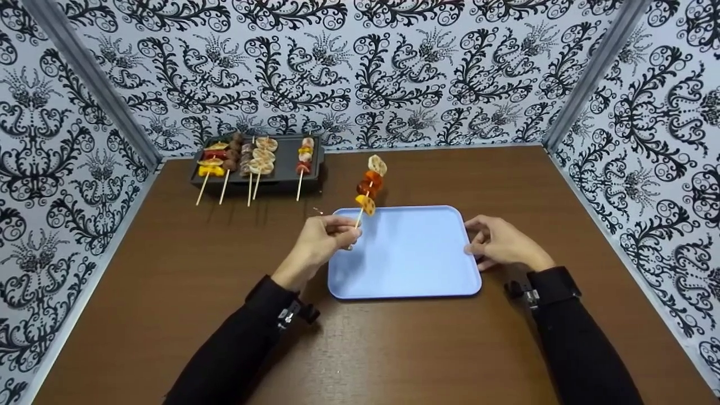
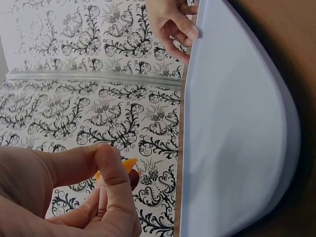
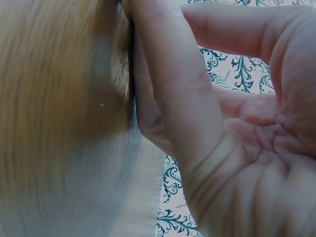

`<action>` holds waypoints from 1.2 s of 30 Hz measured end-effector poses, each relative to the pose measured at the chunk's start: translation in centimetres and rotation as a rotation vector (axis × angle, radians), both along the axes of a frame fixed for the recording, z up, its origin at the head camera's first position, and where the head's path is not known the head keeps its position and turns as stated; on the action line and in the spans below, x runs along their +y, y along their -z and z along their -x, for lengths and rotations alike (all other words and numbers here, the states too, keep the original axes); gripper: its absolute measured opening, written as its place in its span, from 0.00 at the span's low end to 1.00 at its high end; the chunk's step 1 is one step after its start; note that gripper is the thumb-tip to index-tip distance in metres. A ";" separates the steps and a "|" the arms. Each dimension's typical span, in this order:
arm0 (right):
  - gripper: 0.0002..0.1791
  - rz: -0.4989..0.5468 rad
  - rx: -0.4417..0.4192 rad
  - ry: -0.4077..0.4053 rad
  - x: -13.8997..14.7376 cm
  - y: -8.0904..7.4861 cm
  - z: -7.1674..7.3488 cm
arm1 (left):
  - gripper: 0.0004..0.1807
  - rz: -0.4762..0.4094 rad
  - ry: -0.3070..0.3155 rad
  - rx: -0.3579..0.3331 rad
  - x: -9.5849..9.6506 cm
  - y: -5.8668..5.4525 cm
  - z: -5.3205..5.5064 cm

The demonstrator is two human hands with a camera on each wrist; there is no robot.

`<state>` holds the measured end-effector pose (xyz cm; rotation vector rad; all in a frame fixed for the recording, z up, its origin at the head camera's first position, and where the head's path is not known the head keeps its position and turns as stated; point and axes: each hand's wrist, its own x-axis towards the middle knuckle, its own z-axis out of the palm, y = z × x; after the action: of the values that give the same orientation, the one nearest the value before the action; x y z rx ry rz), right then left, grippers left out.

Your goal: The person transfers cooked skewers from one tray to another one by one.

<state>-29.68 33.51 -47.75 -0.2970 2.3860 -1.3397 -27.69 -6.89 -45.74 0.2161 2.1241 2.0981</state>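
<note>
Head view: skewer (image 1: pixel 369 187) sits in the left hand (image 1: pixel 318 242), stick end pinched between thumb and fingers, food tilted up and away beyond the fingertips. Pieces, tip down: pale slice, orange-red chunks, dark red bit, yellow-orange slice. Left wrist view backs up the pinch; only a yellow edge and a dark red bit peek past the fingers there.

Just beneath the left hand and spanning across to the right one: pale blue tray (image 1: pixel 416 253), flat, bare between them. Right hand (image 1: pixel 506 242) grips its near side edge, thumb on the rim, other fingers bent at the outer side; how far they reach under, can't tell.

Handling, my call: a low, firm pinch near the stick's end leaves the food untouched, but lets the loaded tip swing, so slow wrist turns suit it. Right-hand brace looks worth having; light tray would likely skid if bumped. Tilting the stick level before any contact should spare the slices.

Farther out, ahead and left of the left hand: black grill (image 1: pixel 288 160) with more skewers (image 1: pixel 261 157), sticks pointing toward the person. Brown table (image 1: pixel 422 349) under everything, patterned wall (image 1: pixel 394 67) behind.
</note>
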 end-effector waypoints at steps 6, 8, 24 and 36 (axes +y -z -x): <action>0.35 -0.001 -0.007 0.007 0.0 0.1 0.1 | 0.15 -0.003 0.028 -0.005 0.9 0.2 -0.3; 0.34 -0.002 -0.009 0.011 0.1 0.2 0.1 | 0.15 0.004 0.041 -0.007 1.2 0.2 -0.5; 0.33 0.023 -0.006 0.013 0.1 0.3 0.2 | 0.15 0.073 0.106 -0.056 3.4 1.1 -1.4; 0.32 0.017 -0.002 0.013 0.3 0.5 0.4 | 0.15 0.092 0.162 -0.053 4.9 1.6 -2.3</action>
<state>-30.07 33.80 -48.26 -0.2855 2.3794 -1.3664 -25.35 -2.00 -47.35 0.3066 2.0903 1.8915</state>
